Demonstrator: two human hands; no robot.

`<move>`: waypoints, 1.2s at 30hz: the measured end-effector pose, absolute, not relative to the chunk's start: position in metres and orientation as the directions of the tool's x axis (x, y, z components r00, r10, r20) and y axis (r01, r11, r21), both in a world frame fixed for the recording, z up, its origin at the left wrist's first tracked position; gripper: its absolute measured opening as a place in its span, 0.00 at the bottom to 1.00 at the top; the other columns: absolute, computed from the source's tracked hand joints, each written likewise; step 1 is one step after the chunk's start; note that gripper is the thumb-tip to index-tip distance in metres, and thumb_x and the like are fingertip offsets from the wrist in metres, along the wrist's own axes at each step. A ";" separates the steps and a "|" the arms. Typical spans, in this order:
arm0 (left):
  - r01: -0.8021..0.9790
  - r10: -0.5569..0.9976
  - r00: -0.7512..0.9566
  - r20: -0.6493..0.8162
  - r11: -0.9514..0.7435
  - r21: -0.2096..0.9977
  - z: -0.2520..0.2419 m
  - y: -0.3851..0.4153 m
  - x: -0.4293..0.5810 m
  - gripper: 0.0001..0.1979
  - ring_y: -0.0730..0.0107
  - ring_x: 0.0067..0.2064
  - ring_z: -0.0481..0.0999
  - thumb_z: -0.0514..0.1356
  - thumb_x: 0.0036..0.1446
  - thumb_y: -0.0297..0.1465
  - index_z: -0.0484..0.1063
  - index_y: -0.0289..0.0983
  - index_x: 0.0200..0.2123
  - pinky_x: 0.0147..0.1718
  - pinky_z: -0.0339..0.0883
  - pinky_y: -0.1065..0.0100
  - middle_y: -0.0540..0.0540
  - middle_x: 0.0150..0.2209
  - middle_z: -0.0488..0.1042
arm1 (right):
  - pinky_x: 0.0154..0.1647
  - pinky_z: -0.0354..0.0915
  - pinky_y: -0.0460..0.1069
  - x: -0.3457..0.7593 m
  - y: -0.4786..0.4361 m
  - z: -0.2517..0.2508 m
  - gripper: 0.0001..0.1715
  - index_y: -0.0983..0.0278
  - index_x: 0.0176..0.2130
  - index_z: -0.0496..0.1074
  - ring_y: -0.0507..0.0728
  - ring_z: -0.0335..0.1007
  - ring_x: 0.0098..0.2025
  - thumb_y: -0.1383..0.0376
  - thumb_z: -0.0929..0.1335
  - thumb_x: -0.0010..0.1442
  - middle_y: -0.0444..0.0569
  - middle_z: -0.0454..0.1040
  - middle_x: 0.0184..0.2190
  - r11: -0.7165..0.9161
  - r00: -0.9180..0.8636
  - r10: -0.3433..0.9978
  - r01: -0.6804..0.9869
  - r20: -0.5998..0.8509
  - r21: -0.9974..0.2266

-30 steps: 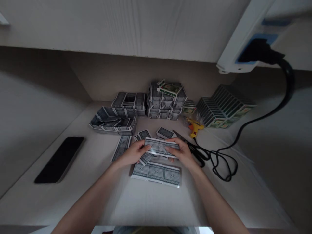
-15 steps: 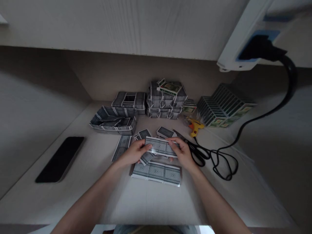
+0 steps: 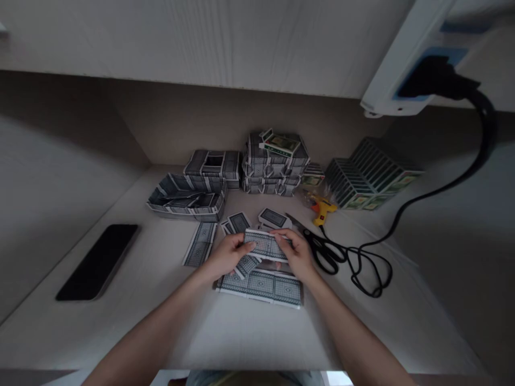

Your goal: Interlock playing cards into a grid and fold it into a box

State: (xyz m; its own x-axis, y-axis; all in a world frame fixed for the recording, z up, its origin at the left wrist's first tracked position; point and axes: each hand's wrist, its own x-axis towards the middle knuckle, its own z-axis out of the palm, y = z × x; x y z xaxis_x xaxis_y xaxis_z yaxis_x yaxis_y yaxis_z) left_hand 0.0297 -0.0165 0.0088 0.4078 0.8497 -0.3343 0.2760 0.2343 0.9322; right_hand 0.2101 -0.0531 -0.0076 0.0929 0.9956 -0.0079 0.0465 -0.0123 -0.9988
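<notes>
My left hand and my right hand both pinch a grey patterned strip of joined playing cards just above the desk. The thumbs press on its top face and the fingers curl under its ends. Directly below it lies a longer flat strip of the same cards. Loose single cards and another strip lie to the left of my left hand.
Card-built boxes and trays and a taller pile stand at the back. Rows of card packs sit back right. A yellow glue gun, black scissors and a coiled cable lie right. A black phone rests left.
My hands have drawn closer together on the card strip, which now looks shorter between them. Everything else on the desk stays put.
</notes>
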 end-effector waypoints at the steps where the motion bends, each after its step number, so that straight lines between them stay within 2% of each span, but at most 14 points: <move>1: 0.282 0.844 0.420 -0.333 0.228 0.932 0.008 -0.017 0.030 0.14 0.81 0.11 0.55 0.58 0.50 0.39 0.71 0.34 0.34 0.06 0.51 0.77 0.56 0.16 0.62 | 0.12 0.57 0.46 0.209 -0.054 -0.007 0.18 0.59 0.38 0.71 0.49 0.60 0.14 0.51 0.65 0.54 0.45 0.72 0.28 -0.019 0.082 0.996 0.044 -0.015 -0.999; 7: 0.301 0.829 0.449 -0.333 0.211 0.930 0.006 -0.018 0.031 0.14 0.80 0.11 0.56 0.57 0.51 0.39 0.71 0.34 0.35 0.05 0.52 0.77 0.56 0.16 0.63 | 0.14 0.58 0.46 0.206 -0.054 -0.007 0.19 0.58 0.40 0.70 0.50 0.60 0.14 0.50 0.63 0.55 0.43 0.69 0.22 -0.016 0.050 0.999 0.057 -0.013 -0.998; 12: 0.266 0.835 0.454 -0.312 0.207 0.941 0.009 -0.016 0.030 0.14 0.80 0.10 0.56 0.58 0.50 0.40 0.70 0.34 0.34 0.06 0.51 0.76 0.56 0.16 0.63 | 0.25 0.64 0.47 0.205 -0.052 -0.006 0.18 0.59 0.39 0.70 0.54 0.68 0.29 0.51 0.63 0.55 0.47 0.72 0.34 0.061 0.125 0.989 0.120 0.076 -0.991; 14: 0.229 0.839 0.460 -0.291 0.204 0.952 0.010 -0.014 0.029 0.15 0.80 0.10 0.56 0.58 0.49 0.42 0.70 0.34 0.33 0.06 0.51 0.76 0.57 0.15 0.61 | 0.21 0.62 0.47 0.204 -0.050 -0.006 0.23 0.58 0.47 0.65 0.53 0.66 0.23 0.50 0.61 0.57 0.47 0.72 0.32 0.027 0.149 0.988 0.030 0.031 -0.999; 16: 0.185 0.851 0.451 -0.269 0.205 0.961 0.011 -0.012 0.027 0.16 0.80 0.10 0.56 0.59 0.49 0.43 0.69 0.35 0.31 0.06 0.51 0.76 0.58 0.13 0.59 | 0.15 0.58 0.47 0.207 -0.048 -0.008 0.27 0.57 0.53 0.58 0.52 0.62 0.16 0.48 0.58 0.58 0.43 0.70 0.25 -0.014 0.175 0.984 -0.090 -0.030 -0.996; 18: 0.138 0.882 0.400 -0.250 0.212 0.967 0.011 -0.009 0.024 0.15 0.80 0.10 0.56 0.59 0.48 0.43 0.68 0.36 0.29 0.07 0.51 0.76 0.58 0.13 0.59 | 0.14 0.56 0.47 0.212 -0.045 -0.012 0.27 0.58 0.51 0.59 0.52 0.60 0.14 0.47 0.57 0.58 0.41 0.67 0.20 -0.014 0.220 0.975 -0.130 -0.042 -0.991; 20: 0.101 0.918 0.316 -0.238 0.217 0.971 0.010 -0.005 0.021 0.15 0.79 0.11 0.56 0.59 0.48 0.43 0.67 0.36 0.28 0.08 0.51 0.76 0.58 0.13 0.59 | 0.15 0.56 0.47 0.220 -0.041 -0.017 0.22 0.60 0.41 0.66 0.51 0.58 0.15 0.47 0.62 0.54 0.41 0.68 0.21 -0.007 0.255 0.967 0.013 -0.003 -1.000; 22: 0.088 0.950 0.221 -0.221 0.206 0.975 0.007 0.000 0.019 0.14 0.78 0.12 0.57 0.59 0.48 0.42 0.68 0.36 0.27 0.09 0.52 0.76 0.57 0.14 0.60 | 0.21 0.60 0.48 0.225 -0.040 -0.021 0.18 0.61 0.35 0.69 0.52 0.62 0.20 0.50 0.66 0.51 0.45 0.71 0.26 0.056 0.234 0.964 0.280 0.125 -0.958; 24: 0.087 0.969 0.162 -0.184 0.172 0.981 0.004 0.004 0.017 0.14 0.78 0.14 0.59 0.60 0.48 0.42 0.69 0.36 0.27 0.10 0.52 0.75 0.56 0.15 0.62 | 0.31 0.64 0.50 0.227 -0.041 -0.022 0.18 0.61 0.35 0.71 0.55 0.67 0.29 0.52 0.69 0.48 0.48 0.72 0.31 0.133 0.106 0.970 0.528 0.220 -0.839; 26: 0.086 0.978 0.147 -0.149 0.137 0.987 0.001 0.007 0.015 0.13 0.78 0.15 0.60 0.60 0.47 0.41 0.70 0.36 0.29 0.12 0.53 0.75 0.55 0.17 0.65 | 0.39 0.64 0.53 0.225 -0.044 -0.023 0.22 0.61 0.39 0.71 0.59 0.67 0.39 0.54 0.72 0.44 0.51 0.71 0.38 0.196 -0.019 0.969 0.666 0.246 -0.720; 28: 0.087 0.979 0.147 -0.141 0.129 0.988 0.000 0.009 0.014 0.13 0.78 0.15 0.60 0.60 0.47 0.41 0.71 0.36 0.29 0.12 0.53 0.76 0.55 0.17 0.66 | 0.41 0.64 0.53 0.222 -0.047 -0.023 0.26 0.61 0.40 0.70 0.61 0.67 0.42 0.54 0.73 0.42 0.52 0.69 0.40 0.205 -0.054 0.970 0.716 0.239 -0.668; 30: 0.090 0.979 0.138 -0.150 0.139 0.986 -0.001 0.010 0.014 0.13 0.77 0.14 0.60 0.60 0.47 0.41 0.70 0.36 0.28 0.11 0.52 0.75 0.55 0.17 0.65 | 0.40 0.64 0.53 0.220 -0.047 -0.025 0.26 0.62 0.39 0.70 0.60 0.67 0.39 0.56 0.74 0.40 0.52 0.69 0.38 0.177 -0.015 0.971 0.718 0.239 -0.673; 33: 0.082 0.980 0.132 -0.152 0.142 0.986 -0.002 0.012 0.012 0.12 0.77 0.13 0.58 0.60 0.47 0.40 0.70 0.36 0.27 0.09 0.51 0.75 0.56 0.15 0.63 | 0.34 0.64 0.50 0.220 -0.043 -0.029 0.21 0.63 0.33 0.70 0.57 0.66 0.32 0.57 0.75 0.39 0.48 0.69 0.30 0.138 0.082 0.966 0.640 0.245 -0.756; 36: 0.073 0.979 0.148 -0.138 0.128 0.989 -0.002 0.013 0.012 0.12 0.77 0.12 0.57 0.60 0.47 0.41 0.68 0.37 0.24 0.09 0.51 0.76 0.56 0.14 0.61 | 0.26 0.61 0.47 0.220 -0.040 -0.031 0.14 0.62 0.27 0.69 0.53 0.63 0.25 0.57 0.73 0.42 0.43 0.67 0.23 0.096 0.152 0.970 0.472 0.188 -0.877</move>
State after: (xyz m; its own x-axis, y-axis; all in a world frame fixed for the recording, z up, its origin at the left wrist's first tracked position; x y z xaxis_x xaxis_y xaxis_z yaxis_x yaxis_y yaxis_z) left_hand 0.0118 0.0130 -0.0021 0.1476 0.9794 -0.1381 0.0731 0.1285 0.9890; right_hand 0.2202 -0.0404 -0.0311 0.1519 0.9703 0.1882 0.4717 0.0962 -0.8765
